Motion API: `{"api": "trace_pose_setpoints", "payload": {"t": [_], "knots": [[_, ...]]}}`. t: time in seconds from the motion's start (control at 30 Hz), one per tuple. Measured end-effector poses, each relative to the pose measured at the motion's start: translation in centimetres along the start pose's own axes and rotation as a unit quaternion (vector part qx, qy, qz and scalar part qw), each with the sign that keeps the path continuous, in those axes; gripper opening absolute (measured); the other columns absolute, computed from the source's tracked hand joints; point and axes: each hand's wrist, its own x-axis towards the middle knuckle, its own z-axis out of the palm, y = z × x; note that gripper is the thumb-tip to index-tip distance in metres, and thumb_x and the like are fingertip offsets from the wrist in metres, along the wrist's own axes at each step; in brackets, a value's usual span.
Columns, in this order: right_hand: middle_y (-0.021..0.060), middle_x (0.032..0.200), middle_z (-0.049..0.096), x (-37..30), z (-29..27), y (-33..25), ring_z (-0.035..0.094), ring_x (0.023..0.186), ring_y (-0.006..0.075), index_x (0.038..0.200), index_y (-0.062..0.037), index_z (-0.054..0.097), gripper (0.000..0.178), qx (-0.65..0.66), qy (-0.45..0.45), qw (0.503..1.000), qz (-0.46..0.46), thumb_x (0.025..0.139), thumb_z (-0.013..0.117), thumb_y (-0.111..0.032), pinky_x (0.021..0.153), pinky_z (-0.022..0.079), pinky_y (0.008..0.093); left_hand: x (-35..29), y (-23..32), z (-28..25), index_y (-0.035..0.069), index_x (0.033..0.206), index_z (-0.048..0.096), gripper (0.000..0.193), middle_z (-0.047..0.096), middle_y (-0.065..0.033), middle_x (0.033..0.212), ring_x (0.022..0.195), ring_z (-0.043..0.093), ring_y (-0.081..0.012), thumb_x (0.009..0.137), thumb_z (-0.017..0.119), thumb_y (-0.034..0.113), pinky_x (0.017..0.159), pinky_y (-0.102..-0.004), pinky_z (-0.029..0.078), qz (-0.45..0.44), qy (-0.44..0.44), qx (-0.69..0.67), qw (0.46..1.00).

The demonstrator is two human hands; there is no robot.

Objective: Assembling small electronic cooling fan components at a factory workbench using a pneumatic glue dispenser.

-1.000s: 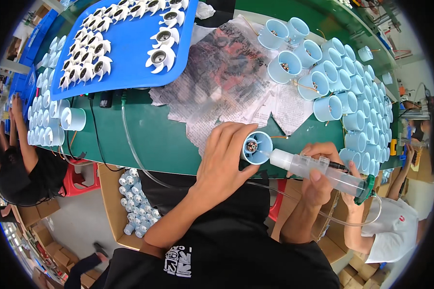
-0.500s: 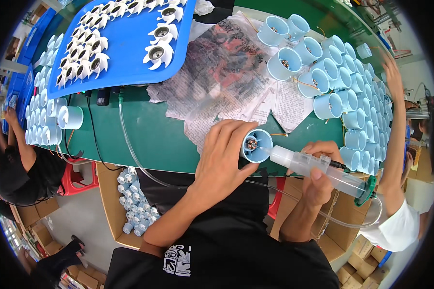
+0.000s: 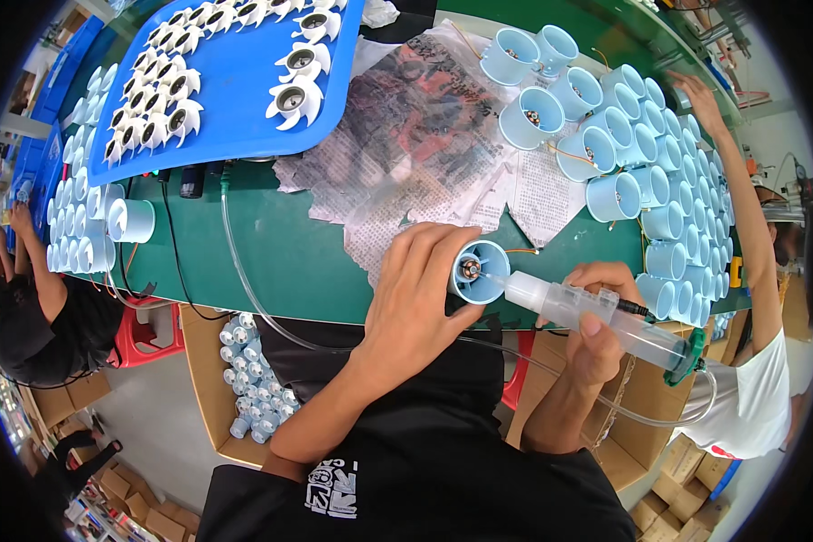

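Observation:
My left hand point(image 3: 415, 289) is wrapped round a light blue plastic cup-shaped housing point(image 3: 494, 287), its open mouth turned to the right. Inside it sits a small copper-wound motor core point(image 3: 470, 269). In my right hand point(image 3: 596, 330) is a clear dispensing syringe point(image 3: 565, 303) with a green cap, from which a clear hose point(image 3: 659, 422) runs. The syringe's thin tip reaches into the housing, close to the core; whether it touches cannot be made out. A thin orange-brown wire point(image 3: 521, 251) sticks out behind the housing.
Many similar blue housings point(image 3: 664, 221) crowd the right of the green table point(image 3: 271, 262). A blue tray point(image 3: 235, 113) of white fan impellers stands at the far left, beside newspaper sheets point(image 3: 406, 144). Below is a cardboard box point(image 3: 206, 379) of parts. A co-worker's arm point(image 3: 750, 217) extends at the right.
My hands, the housing and the syringe stay almost where they were. At the right, the co-worker's hand has moved up and away to the left, over the far table edge.

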Motion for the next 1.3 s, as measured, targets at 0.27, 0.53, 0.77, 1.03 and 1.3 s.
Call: {"api": "trace_pose_setpoints", "payload": {"t": [0.27, 0.53, 0.77, 1.03, 1.3], "knots": [[0.0078, 0.085, 0.05, 0.4, 0.5, 0.6, 0.048, 0.062, 0.0151, 0.106, 0.0026, 0.049, 0.043, 0.254, 0.102, 0.962, -0.021, 0.082, 0.064, -0.029, 0.038, 0.045, 0.0281, -0.3, -0.2, -0.8, 0.001, 0.123, 0.048, 0.062, 0.05, -0.0164, 0.117, 0.113, 0.045, -0.0361, 0.067, 0.074, 0.01, 0.099, -0.0445, 0.037, -0.009, 0.01, 0.003, 1.0], [0.0088, 0.088, 0.059, 0.5, 2.4, 2.0, 0.055, 0.067, 0.0148, 0.119, 0.0036, 0.05, 0.039, 0.318, 0.163, 0.899, 0.254, 0.099, 0.048, -0.03, 0.059, 0.05, 0.0226, -2.4, -1.0, -2.7, 0.004, 0.127, 0.049, 0.07, 0.048, -0.0116, 0.121, 0.115, 0.041, -0.0328, 0.064, 0.079, 0.013, 0.099, -0.0408, 0.037, -0.058, 0.043, -0.003, 0.997], [0.0141, 0.086, 0.064, 2.2, 3.4, 0.4, 0.058, 0.067, 0.0158, 0.107, 0.0053, 0.061, 0.03, 0.011, -0.043, 0.986, 0.162, 0.096, 0.05, -0.021, 0.058, 0.048, 0.0264, -2.4, -1.6, -2.8, 0.005, 0.126, 0.05, 0.068, 0.051, -0.0103, 0.118, 0.112, 0.045, -0.03, 0.065, 0.08, 0.017, 0.095, -0.0399, 0.04, -0.024, 0.066, -0.014, 0.997], [0.0067, 0.084, 0.059, 14.8, 23.8, -3.2, 0.059, 0.082, 0.0264, 0.094, -0.0087, 0.068, 0.018, -0.316, -0.346, 0.763, -0.445, 0.078, 0.065, -0.001, 0.069, 0.049, 0.0356, -2.8, -1.9, -2.8, 0.005, 0.123, 0.051, 0.067, 0.053, -0.0095, 0.115, 0.111, 0.048, -0.0281, 0.065, 0.08, 0.02, 0.092, -0.0393, 0.04, 0.004, 0.088, 0.023, 0.996], [0.0073, 0.083, 0.057, 18.2, 29.0, -1.7, 0.059, 0.084, 0.0255, 0.089, -0.0057, 0.066, 0.011, -0.4, -0.451, 0.6, -0.526, 0.079, 0.061, -0.007, 0.071, 0.05, 0.035, -3.7, -1.5, -2.1, 0.006, 0.121, 0.052, 0.066, 0.054, -0.009, 0.113, 0.108, 0.05, -0.0267, 0.063, 0.08, 0.02, 0.089, -0.0385, 0.039, -0.002, 0.115, 0.042, 0.992]]}}
